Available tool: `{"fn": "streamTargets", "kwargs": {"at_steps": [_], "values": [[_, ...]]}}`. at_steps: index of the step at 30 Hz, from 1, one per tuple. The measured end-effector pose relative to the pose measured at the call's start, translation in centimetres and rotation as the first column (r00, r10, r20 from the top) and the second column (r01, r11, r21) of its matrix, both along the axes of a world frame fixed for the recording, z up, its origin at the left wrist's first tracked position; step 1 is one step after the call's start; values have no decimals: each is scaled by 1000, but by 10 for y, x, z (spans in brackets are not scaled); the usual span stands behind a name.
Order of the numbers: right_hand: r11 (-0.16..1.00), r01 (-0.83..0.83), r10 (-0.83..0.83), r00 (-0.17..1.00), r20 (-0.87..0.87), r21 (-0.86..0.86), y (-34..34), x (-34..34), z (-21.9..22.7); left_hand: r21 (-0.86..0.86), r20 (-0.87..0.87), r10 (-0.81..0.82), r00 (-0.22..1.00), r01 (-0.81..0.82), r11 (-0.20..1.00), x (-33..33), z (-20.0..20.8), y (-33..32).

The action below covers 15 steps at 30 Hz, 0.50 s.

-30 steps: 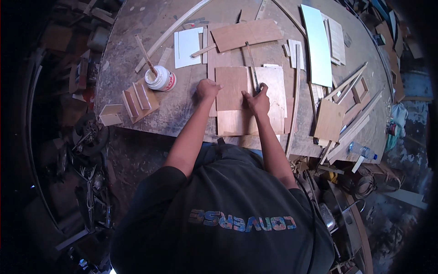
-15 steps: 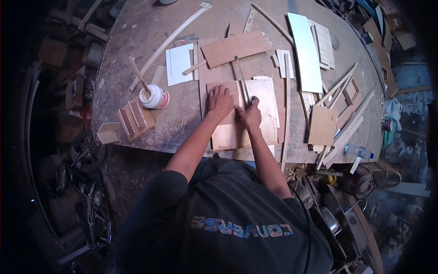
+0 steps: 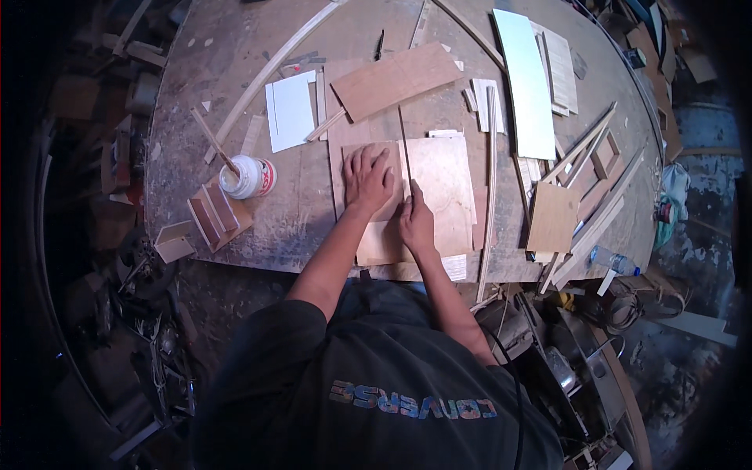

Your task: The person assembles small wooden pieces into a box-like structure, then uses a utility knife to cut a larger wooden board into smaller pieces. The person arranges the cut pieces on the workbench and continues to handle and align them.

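My left hand point(image 3: 368, 182) lies flat with its fingers spread on a small brown wood panel point(image 3: 385, 211), pressing it against a larger pale plywood board point(image 3: 442, 180). Along the right edge of that brown panel runs a long, thin, dark tool point(image 3: 404, 142), pointing away from me. Its near end is in my right hand point(image 3: 417, 222), whose fingers are closed around it, low over the pale board. I cannot make out the tool's exact kind. Beyond the boards, a brown rectangular board point(image 3: 395, 81) lies tilted on the workbench point(image 3: 301, 205).
At left, a white jar point(image 3: 249, 178) with a stick in it stands beside a small stepped wood piece point(image 3: 219, 211). A white sheet point(image 3: 290, 112) lies farther back. On the right are a long pale panel point(image 3: 525, 86), a square board point(image 3: 554, 218), wood strips and a plastic bottle point(image 3: 613, 258).
The tool has swung from a slant to nearly straight along the brown panel's edge. My right hand has shifted left and nearer to me. My left hand stays on the panel.
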State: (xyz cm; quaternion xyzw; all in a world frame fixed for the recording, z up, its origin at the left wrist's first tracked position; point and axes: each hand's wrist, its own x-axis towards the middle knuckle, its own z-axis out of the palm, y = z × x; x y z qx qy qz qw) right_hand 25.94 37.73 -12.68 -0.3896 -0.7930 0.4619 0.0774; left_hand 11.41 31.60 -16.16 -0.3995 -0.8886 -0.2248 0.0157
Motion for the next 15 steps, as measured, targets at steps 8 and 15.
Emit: {"fn": "streamTargets", "kwargs": {"at_steps": [8, 15], "values": [[998, -54, 52, 989, 141, 13, -13, 12, 15, -12, 3, 6, 1000, -6, 1000, -1, -3, 1], [999, -54, 53, 995, 84, 7, -3, 6, 10, 9, 15, -3, 1000, 3, 1000, 0, -1, 1]]}}
